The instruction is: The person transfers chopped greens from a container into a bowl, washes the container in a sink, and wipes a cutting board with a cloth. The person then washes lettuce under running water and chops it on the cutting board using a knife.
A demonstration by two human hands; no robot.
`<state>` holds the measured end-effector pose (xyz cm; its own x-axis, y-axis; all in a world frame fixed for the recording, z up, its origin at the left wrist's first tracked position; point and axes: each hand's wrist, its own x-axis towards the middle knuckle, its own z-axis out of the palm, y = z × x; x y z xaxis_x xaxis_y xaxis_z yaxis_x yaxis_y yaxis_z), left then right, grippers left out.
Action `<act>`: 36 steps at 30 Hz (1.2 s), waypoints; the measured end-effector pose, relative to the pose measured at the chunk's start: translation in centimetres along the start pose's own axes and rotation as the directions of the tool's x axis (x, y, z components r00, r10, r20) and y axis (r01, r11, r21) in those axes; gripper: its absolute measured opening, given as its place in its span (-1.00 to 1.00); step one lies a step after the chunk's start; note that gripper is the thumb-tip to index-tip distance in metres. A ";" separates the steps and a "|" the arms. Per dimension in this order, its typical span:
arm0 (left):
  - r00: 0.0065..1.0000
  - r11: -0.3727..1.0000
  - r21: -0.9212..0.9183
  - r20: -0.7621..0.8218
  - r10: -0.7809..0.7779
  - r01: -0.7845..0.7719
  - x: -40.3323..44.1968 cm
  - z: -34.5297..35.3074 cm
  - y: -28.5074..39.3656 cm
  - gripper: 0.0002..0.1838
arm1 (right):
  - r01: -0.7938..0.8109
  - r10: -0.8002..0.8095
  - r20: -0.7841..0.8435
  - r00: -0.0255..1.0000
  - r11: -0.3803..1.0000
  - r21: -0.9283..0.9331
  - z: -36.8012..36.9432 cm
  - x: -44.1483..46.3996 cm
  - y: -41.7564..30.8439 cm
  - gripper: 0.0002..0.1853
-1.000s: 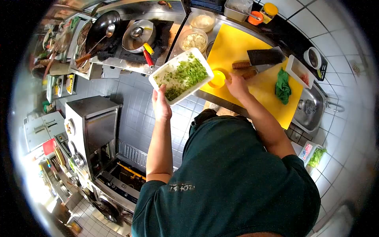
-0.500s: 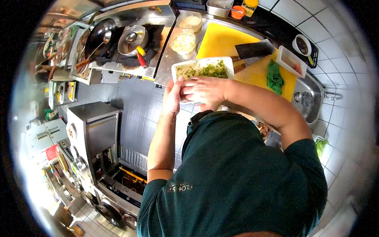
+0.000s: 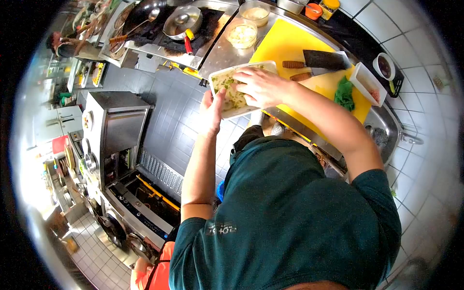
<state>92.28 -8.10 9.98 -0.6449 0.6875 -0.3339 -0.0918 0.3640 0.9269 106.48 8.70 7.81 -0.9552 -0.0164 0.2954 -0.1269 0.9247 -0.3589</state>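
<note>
Yellow board (image 3: 285, 39) partly behind white tub (image 3: 239, 114)

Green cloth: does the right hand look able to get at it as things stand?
Probably yes: nothing covers the green cloth on the yellow board, though the right hand, in the white tray, must come out first.
</note>
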 end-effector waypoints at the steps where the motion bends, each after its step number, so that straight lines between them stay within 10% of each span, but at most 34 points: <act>1: 1.000 1.000 0.002 -0.006 0.009 -0.009 -0.3 0.1 0.4 -0.53 | -0.048 0.047 0.065 0.997 0.999 0.009 0.5 0.4 0.2 -0.61; 6: 0.991 0.999 -0.022 -0.132 0.026 -0.029 1.8 -0.9 -1.5 -0.51 | -0.216 0.148 0.430 0.891 0.970 0.113 0.2 1.2 1.7 -0.57; 10: 0.974 0.996 0.078 -0.218 0.056 -0.040 4.2 -2.6 -2.7 -0.47 | -0.148 0.190 -0.151 0.970 0.956 0.255 0.1 1.3 5.9 -0.63; 17: 0.972 0.997 0.052 -0.223 0.075 -0.065 7.8 -3.4 -3.9 -0.47 | -0.478 0.588 -0.129 0.798 0.750 0.457 4.4 -1.9 10.3 -0.69; 24: 0.970 0.973 0.142 -0.136 0.201 -0.181 9.6 -3.2 -3.5 -0.51 | -0.527 0.526 -0.381 0.760 0.842 0.111 7.9 -0.7 6.8 -0.62; 29: 0.920 0.911 0.146 -0.023 0.392 -0.385 11.0 -0.9 -3.9 -0.52 | -0.659 0.635 -0.186 0.750 0.740 -0.134 7.7 3.1 5.9 -0.01; 36: 0.919 0.877 0.328 -0.059 0.389 -0.351 11.0 1.2 -2.3 -0.46 | -0.790 0.791 0.026 0.612 0.612 -0.034 7.8 4.2 7.7 -0.33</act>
<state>86.31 -0.58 3.91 -0.6733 0.7366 0.0640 0.3942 0.2843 0.8739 99.35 12.81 -0.66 -0.6917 0.7111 -0.1258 0.6858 0.5922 -0.4230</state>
